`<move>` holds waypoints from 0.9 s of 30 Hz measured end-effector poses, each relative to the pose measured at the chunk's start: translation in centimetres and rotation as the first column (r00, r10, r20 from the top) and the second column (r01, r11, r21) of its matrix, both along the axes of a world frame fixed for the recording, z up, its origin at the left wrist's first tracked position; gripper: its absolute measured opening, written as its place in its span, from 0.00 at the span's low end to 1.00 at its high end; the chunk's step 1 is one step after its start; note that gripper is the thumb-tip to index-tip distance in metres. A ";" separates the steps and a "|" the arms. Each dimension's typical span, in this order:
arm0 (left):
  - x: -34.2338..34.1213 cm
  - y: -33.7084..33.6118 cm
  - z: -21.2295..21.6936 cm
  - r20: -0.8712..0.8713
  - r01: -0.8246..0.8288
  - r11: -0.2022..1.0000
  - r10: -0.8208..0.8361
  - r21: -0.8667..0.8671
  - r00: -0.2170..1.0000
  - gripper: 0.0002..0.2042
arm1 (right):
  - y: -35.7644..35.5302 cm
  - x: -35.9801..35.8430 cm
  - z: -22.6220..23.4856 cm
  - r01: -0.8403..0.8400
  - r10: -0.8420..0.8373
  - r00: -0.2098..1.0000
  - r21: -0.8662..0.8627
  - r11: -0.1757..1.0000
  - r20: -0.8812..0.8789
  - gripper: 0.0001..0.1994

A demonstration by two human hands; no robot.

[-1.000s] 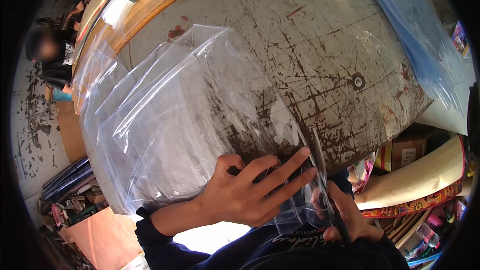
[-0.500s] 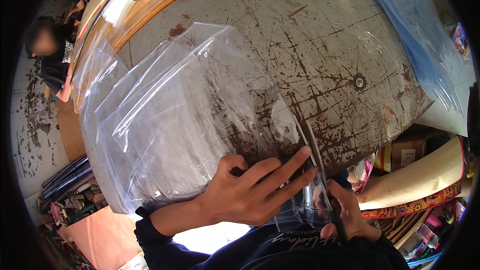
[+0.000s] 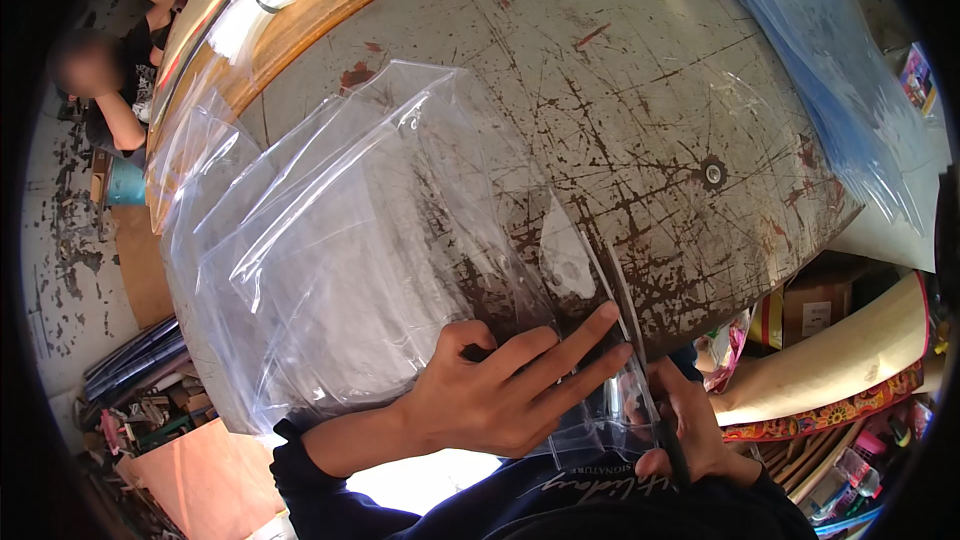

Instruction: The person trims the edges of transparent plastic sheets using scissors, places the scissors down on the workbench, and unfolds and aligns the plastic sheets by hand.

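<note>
Clear plastic sheeting (image 3: pixel 330 230) lies in loose, shiny folds over the left and near part of a worn grey tabletop (image 3: pixel 640 130). My left hand (image 3: pixel 500 380) rests on its near edge, palm down, fingers stretched out and apart and the thumb bent. Two of its fingertips reach a narrow strip at the sheet's right edge (image 3: pixel 615 290). Close beside them, at the table's near edge, my right hand (image 3: pixel 690 420) is closed around a slim black-handled tool (image 3: pixel 676 455). Its working end is hidden among the plastic, so its exact kind is unclear.
Blue-tinted plastic sheets (image 3: pixel 800 70) hang over the far right edge. A cream roll (image 3: pixel 830 360) and a cardboard box (image 3: pixel 815 305) stand right of the table. Dark rolls (image 3: pixel 130 360) and a wooden board (image 3: pixel 205 480) lie to the left. Another person (image 3: pixel 125 70) is at far left.
Both hands keep nearly the same place and grip. My view has shifted slightly. The other person at far left has raised an arm, and a light-blue object shows below them.
</note>
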State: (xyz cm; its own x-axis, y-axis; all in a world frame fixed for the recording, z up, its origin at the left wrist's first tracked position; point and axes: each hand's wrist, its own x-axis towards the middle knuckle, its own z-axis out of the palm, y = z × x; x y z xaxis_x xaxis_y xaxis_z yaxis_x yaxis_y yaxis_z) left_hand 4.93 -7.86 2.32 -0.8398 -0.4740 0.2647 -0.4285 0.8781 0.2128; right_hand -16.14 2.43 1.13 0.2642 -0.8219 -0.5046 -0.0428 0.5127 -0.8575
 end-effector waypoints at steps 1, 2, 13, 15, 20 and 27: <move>0.0 0.0 0.0 -0.001 0.000 1.000 0.000 -0.003 1.000 0.23 | 0.0 0.0 0.0 -0.004 0.004 1.000 0.002 1.000 0.002 0.47; 0.0 0.0 0.0 0.001 -0.001 1.000 0.001 -0.003 1.000 0.23 | -0.1 0.0 -0.1 -0.005 0.005 1.000 0.003 1.000 0.003 0.47; -0.1 -0.2 0.2 0.040 0.005 1.000 -0.005 -0.006 0.999 0.24 | -0.1 -0.3 0.5 0.026 -0.025 1.000 0.063 0.998 -0.013 0.41; -0.2 -0.1 0.0 0.008 -0.008 1.000 0.008 -0.002 1.000 0.26 | 0.2 -0.3 0.3 0.067 -0.072 0.994 0.066 0.996 0.076 0.40; -0.3 0.0 0.0 -0.030 -0.022 1.000 0.022 0.003 0.999 0.28 | 0.8 -0.7 -0.3 0.003 -0.010 0.987 0.044 0.999 0.161 0.37; -0.2 -0.2 0.0 -0.006 -0.021 1.000 0.021 -0.002 1.000 0.29 | 0.1 -0.2 0.4 -0.046 0.047 0.993 -0.011 0.999 0.104 0.33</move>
State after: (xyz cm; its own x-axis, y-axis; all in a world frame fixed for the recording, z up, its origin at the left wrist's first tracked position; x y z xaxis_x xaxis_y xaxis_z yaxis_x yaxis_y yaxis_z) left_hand 4.69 -8.07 2.36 -0.8281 -0.4908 0.2708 -0.4455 0.8695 0.2133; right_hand -16.38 2.54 1.55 0.3530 -0.8115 -0.4658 0.0231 0.5052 -0.8627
